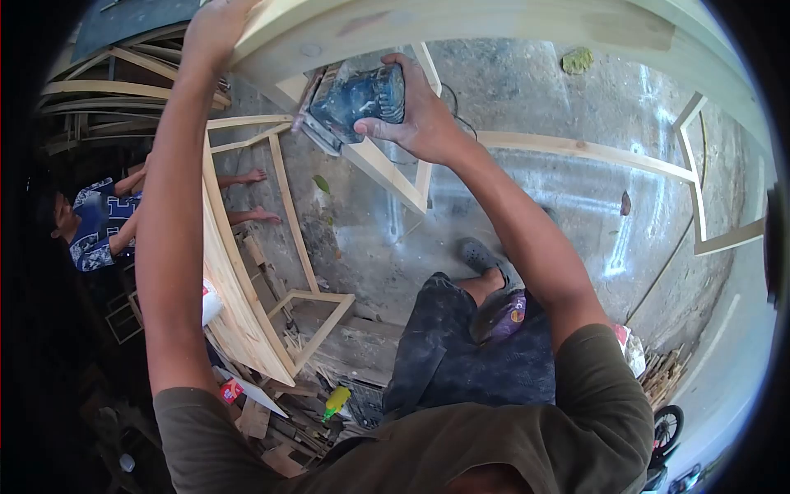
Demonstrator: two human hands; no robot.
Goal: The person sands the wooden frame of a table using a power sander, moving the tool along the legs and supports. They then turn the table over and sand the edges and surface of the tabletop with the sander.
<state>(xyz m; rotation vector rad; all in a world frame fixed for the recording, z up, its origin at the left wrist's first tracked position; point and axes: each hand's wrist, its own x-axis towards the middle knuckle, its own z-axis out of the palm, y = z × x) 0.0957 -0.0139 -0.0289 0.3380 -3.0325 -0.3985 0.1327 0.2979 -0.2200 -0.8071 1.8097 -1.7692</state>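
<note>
In my right hand is a worn blue electric sander. Its flat pad faces left, against the end of a pale wooden frame that spans the top of the view. My left hand grips that frame at its upper left corner, with the fingers partly cut off by the view's edge. Below the sander, a slanted wooden leg piece juts out from the frame. A dark cord runs behind my right hand.
Another wooden frame stands at left, with a person beyond it. Stacked curved timber lies at upper left. Wood scraps and a yellow bottle are near my legs. More frame pieces stand right, over the concrete floor.
</note>
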